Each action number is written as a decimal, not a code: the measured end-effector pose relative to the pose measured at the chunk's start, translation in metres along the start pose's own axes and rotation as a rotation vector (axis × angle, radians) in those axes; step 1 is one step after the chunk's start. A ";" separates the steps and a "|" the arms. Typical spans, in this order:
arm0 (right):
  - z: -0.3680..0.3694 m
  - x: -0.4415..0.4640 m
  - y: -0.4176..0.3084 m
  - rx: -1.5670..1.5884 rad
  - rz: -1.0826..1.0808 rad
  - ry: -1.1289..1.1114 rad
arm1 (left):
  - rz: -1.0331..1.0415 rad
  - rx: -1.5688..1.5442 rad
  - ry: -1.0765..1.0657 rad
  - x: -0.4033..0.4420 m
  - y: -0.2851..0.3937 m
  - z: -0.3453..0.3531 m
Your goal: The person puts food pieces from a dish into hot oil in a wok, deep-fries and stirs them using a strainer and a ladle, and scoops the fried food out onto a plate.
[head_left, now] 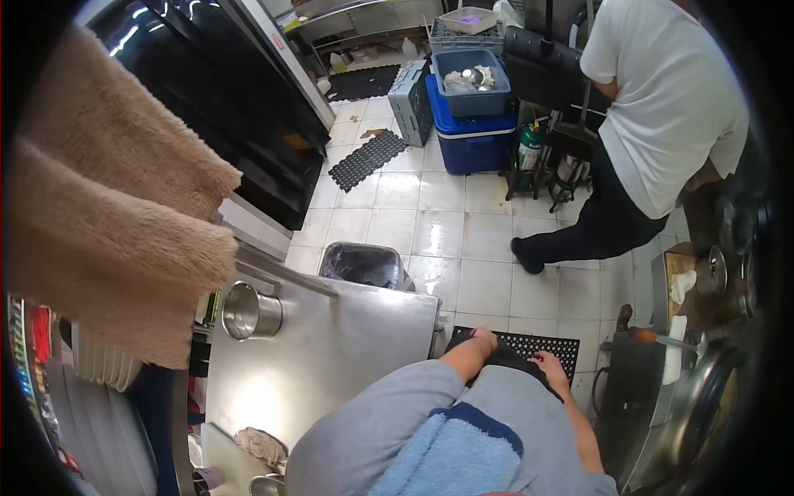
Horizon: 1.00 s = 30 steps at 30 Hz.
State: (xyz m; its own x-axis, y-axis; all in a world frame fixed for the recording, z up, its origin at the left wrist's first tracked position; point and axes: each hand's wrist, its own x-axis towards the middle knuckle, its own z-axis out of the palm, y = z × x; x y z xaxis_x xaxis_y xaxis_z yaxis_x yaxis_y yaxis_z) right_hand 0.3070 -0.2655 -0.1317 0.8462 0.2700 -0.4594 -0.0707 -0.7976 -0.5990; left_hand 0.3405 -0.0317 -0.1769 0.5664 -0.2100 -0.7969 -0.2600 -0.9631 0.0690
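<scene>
No legible text — marks on the green cylinder (530,150) and white door frame (287,58) too small.

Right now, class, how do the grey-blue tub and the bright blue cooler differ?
The tub is a muted grey-blue, while the cooler is a vivid blue.
The tub is open-topped, showing its contents; the cooler's lid is on.
The tub sits on the cooler, which stands on the floor.
Both are box-shaped.
</scene>
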 end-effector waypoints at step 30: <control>0.023 -0.150 0.223 1.196 1.054 0.425 | 0.396 0.140 -0.064 0.017 0.040 0.017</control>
State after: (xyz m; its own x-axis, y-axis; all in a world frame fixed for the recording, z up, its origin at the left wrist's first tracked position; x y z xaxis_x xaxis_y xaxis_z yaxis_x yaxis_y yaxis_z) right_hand 0.1522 -0.4717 -0.2115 0.2252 -0.4059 -0.8858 -0.8433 0.3741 -0.3858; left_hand 0.3267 -0.0715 -0.1981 0.3525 -0.5440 -0.7614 -0.5543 -0.7770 0.2985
